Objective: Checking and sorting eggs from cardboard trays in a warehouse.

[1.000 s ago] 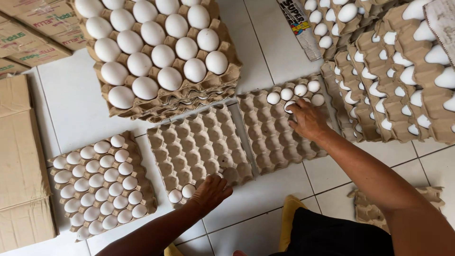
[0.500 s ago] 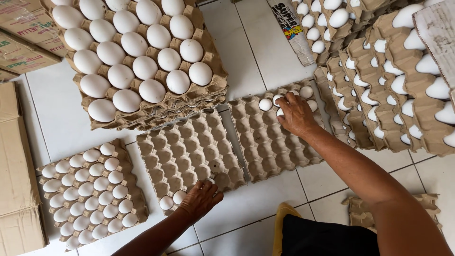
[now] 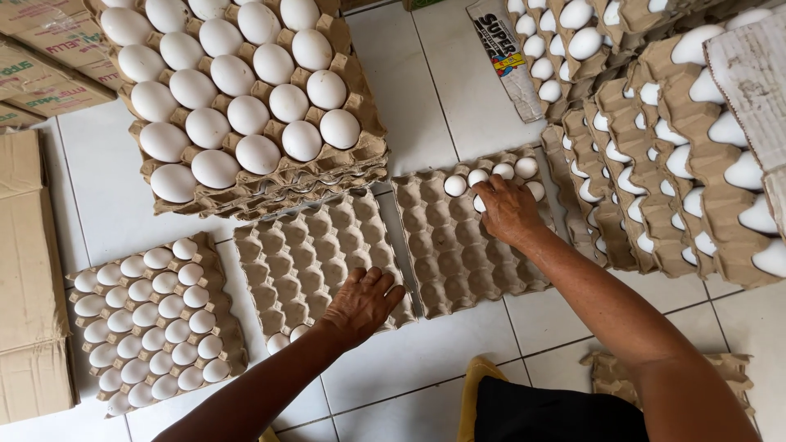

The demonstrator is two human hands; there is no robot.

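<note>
My right hand (image 3: 509, 214) reaches over the right empty-celled cardboard tray (image 3: 458, 262), fingertips closed on a white egg (image 3: 479, 202) in its second row. Several eggs (image 3: 503, 170) fill that tray's far row. My left hand (image 3: 360, 303) lies palm down on the near right part of the middle tray (image 3: 295, 245); what is under the palm is hidden. Two eggs (image 3: 286, 337) sit at that tray's near edge, just left of the hand.
A full tray of small eggs (image 3: 147, 319) lies at the left. A stack of trays with large eggs (image 3: 237, 106) stands at the back. Tilted egg-tray stacks (image 3: 671, 139) line the right side. Flat cardboard boxes (image 3: 24, 270) lie far left, on white tiled floor (image 3: 442, 344).
My left hand has moved from the near edge of the middle tray up and right onto its cells. My right hand stays at the far rows of the right tray.
</note>
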